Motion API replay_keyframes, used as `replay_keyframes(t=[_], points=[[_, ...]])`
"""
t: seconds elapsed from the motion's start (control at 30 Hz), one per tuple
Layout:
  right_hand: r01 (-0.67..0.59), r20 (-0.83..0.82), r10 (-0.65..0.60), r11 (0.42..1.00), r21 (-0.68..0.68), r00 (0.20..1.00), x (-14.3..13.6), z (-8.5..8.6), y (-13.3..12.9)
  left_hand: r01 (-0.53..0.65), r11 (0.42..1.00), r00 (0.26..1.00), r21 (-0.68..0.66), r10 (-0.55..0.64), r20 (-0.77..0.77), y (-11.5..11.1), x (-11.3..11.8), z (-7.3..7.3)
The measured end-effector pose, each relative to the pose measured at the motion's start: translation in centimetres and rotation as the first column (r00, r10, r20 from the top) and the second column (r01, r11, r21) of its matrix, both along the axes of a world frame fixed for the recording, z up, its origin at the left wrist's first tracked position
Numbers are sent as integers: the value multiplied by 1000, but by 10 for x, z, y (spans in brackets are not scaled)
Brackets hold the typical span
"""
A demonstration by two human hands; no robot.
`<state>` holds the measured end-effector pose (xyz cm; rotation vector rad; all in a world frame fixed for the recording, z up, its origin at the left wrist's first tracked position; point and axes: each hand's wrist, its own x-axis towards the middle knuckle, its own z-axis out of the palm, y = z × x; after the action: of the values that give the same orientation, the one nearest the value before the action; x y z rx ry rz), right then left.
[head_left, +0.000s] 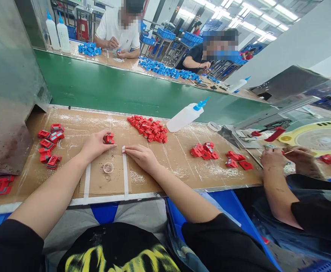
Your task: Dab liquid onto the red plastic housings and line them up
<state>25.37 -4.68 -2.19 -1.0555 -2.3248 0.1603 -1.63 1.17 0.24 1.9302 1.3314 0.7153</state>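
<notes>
My left hand is closed round a small red part above the cardboard sheet. To its right, the fingertips of my right hand are pressed together at a small white piece, near the top of a white tape strip. A gap separates the two hands. Below and between them, a small round cup sits on the cardboard; its contents are too small to name. Beyond my hands lies a large pile of red parts.
Red parts lie at the left, and more red clusters to the right. A white bottle leans behind the pile. A metal housing borders the left side. At the right, a co-worker's hands work near a yellow fan.
</notes>
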Motion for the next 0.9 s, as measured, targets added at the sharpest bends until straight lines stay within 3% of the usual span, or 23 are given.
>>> replay_keyframes(t=[0.17, 0.3, 0.43, 0.53, 0.6, 0.67, 0.73, 0.83, 0.9], points=[[115, -318, -108, 993, 2, 942, -32, 11, 19, 48, 999, 998, 4, -48, -30, -1, 0, 1], [41, -310, -56, 998, -55, 949, -56, 15, 36, 63, 998, 998, 25, -62, -23, 0, -1, 0], [-25, -320, -13, 993, -114, 947, -61, 13, 39, 88, 995, 996, 38, -88, -10, 1, -3, -3], [-58, -421, -13, 986, -156, 907, -64, 12, 36, 110, 989, 994, 102, -108, -23, -1, -2, -2], [-29, -537, -107, 971, -237, 837, -68, 12, 35, 129, 975, 991, 179, -130, -2, -4, -1, 0], [-54, -656, -217, 928, -367, 723, -73, 12, 36, 118, 953, 991, 279, -130, 25, -6, 1, 2], [-210, -711, -245, 848, -487, 659, -77, 14, 38, 91, 919, 993, 384, -113, 37, -7, 1, 4], [-423, -731, -179, 715, -556, 658, -79, 17, 40, 96, 875, 987, 474, -145, 68, -5, 0, 7], [-447, -742, -170, 703, -553, 649, -79, 17, 40, 182, 893, 961, 411, -249, 117, -3, -1, 9]])
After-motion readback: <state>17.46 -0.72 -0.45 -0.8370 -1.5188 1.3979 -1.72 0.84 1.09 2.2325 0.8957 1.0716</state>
